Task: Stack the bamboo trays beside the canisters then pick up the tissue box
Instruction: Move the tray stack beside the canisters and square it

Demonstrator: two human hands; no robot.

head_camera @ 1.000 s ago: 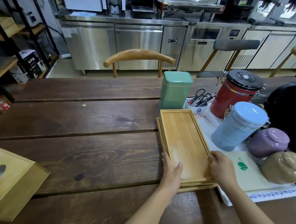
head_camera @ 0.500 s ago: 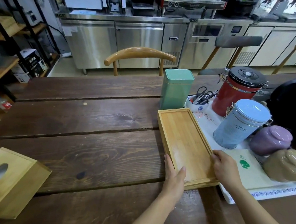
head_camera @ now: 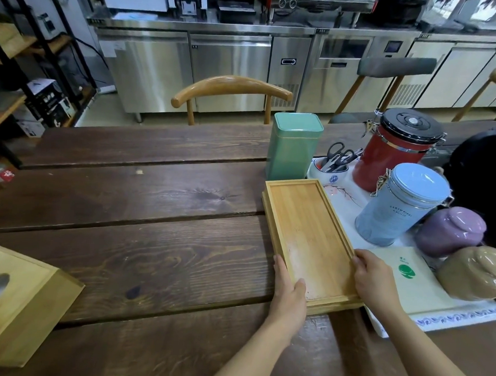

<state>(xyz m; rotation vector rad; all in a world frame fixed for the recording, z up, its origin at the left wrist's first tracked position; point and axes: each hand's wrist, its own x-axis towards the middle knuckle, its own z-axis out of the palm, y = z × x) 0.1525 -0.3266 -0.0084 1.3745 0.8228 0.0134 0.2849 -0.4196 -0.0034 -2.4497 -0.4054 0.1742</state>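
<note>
The stacked bamboo trays (head_camera: 310, 234) lie on the dark wooden table (head_camera: 153, 211), just left of the canisters. My left hand (head_camera: 289, 290) grips the stack's near left edge, thumb over the rim. My right hand (head_camera: 373, 277) holds the near right edge. A green square tin (head_camera: 293, 147) stands behind the stack, with a red canister (head_camera: 392, 155) and a light blue canister (head_camera: 401, 204) to the right. The bamboo tissue box (head_camera: 16, 305) sits at the table's near left corner, far from both hands.
A white cloth (head_camera: 436, 307) under the canisters carries a cup of scissors (head_camera: 332, 166), a purple jar (head_camera: 451, 230) and a tan jar (head_camera: 478, 271). A black appliance (head_camera: 488, 177) is at far right. A wooden chair (head_camera: 231, 92) stands behind the table.
The top tray, offset from the one below a second ago, now sits squared over it. Both hands have stayed on the near end of the stack.
</note>
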